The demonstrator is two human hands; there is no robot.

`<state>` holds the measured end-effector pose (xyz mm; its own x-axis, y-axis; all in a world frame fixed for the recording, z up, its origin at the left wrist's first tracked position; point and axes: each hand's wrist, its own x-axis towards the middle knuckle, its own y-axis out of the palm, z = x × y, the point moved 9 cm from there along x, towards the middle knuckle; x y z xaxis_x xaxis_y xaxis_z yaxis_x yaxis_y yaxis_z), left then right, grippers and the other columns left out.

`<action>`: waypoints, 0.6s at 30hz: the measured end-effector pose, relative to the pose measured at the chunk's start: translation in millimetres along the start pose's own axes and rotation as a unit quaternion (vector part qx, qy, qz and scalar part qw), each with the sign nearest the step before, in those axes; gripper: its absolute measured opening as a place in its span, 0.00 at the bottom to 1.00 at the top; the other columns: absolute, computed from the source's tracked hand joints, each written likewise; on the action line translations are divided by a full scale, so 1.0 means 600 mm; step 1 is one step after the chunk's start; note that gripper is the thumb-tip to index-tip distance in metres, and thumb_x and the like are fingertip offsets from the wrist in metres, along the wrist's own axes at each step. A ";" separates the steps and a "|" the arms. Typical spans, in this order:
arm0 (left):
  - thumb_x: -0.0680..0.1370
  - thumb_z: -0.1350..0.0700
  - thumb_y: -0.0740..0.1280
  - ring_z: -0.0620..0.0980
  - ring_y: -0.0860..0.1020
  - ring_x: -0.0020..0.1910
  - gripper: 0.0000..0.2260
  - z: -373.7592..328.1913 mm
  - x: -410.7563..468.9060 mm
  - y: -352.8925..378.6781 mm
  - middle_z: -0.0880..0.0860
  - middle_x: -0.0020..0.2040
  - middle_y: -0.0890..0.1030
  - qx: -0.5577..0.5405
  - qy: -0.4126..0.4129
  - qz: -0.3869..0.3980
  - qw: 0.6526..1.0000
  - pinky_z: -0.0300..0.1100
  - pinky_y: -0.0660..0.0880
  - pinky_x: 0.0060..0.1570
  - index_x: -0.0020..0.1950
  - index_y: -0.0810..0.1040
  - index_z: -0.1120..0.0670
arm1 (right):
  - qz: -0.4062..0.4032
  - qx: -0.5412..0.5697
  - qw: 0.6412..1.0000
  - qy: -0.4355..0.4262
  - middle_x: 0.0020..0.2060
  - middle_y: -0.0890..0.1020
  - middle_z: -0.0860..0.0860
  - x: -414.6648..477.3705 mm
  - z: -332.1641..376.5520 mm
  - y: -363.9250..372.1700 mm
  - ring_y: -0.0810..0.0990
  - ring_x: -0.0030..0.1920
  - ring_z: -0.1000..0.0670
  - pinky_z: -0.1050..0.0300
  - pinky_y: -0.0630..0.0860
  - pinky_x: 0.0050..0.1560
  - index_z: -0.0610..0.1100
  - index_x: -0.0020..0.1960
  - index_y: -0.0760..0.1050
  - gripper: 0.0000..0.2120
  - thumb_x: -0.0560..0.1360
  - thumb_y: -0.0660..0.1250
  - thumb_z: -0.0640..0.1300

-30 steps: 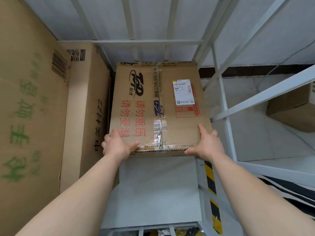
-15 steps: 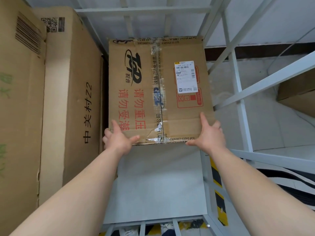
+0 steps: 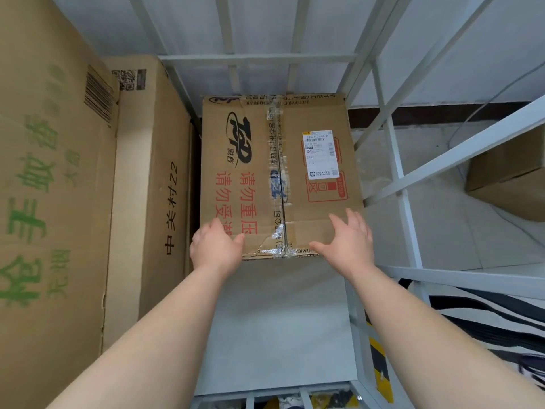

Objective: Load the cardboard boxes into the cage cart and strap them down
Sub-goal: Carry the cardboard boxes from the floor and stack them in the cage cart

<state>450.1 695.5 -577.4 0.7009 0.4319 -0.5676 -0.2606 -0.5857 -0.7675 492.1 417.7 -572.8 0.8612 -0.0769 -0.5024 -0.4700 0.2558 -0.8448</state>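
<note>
Since half a second ago the right hand has slid from the near right corner onto the top of the flat brown cardboard box printed in red and black. It now lies there with its fingers straight and spread. The left hand stays at the near left corner, thumb across the top edge and fingers curled out of sight round the side, holding that corner.

The box lies flat on the grey panel floor of the white metal cage cart, in that floor's far right corner, with its far end at the back rails and its right side along the side bars. Its long axis runs from the floor's near edge toward the far edge. The clear tape seam follows that line, and the print reads sideways along it. A white shipping label sits on the right half of the top.

Left of the box, across a dark gap, stands a tall brown carton with black characters. Against that carton's left side is a bigger brown carton with green characters. Outside the bars on the right, another brown box sits on the pale tiled ground.
</note>
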 end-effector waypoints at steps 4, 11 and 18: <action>0.78 0.45 0.64 0.58 0.72 0.65 0.23 -0.025 -0.049 -0.051 0.55 0.65 0.76 -0.039 0.024 0.007 0.999 0.53 0.71 0.63 0.69 0.70 0.55 | -0.025 0.030 0.999 -0.018 0.77 0.58 0.46 -0.035 0.043 -0.066 0.51 0.78 0.45 0.46 0.48 0.77 0.49 0.75 0.63 0.35 0.73 0.68 0.61; 0.80 0.48 0.63 0.58 0.70 0.68 0.23 -0.054 -0.171 -0.189 0.56 0.68 0.73 -0.080 0.063 -0.008 0.995 0.52 0.68 0.67 0.73 0.66 0.54 | -0.061 0.054 0.996 -0.038 0.76 0.63 0.50 -0.139 0.119 -0.200 0.53 0.77 0.46 0.46 0.50 0.77 0.51 0.75 0.64 0.33 0.74 0.65 0.62; 0.80 0.47 0.62 0.54 0.69 0.70 0.26 -0.066 -0.302 -0.333 0.52 0.73 0.69 -0.128 0.116 -0.028 0.984 0.53 0.67 0.69 0.76 0.63 0.52 | -0.084 0.071 0.991 -0.074 0.74 0.66 0.51 -0.291 0.193 -0.309 0.55 0.77 0.48 0.48 0.51 0.76 0.51 0.74 0.66 0.31 0.75 0.65 0.62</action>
<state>401.7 707.1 -309.8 0.8503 0.3173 -0.4199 -0.0617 -0.7322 -0.6783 451.2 495.3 -307.0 0.9487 0.0100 -0.3160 -0.2954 0.3843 -0.8747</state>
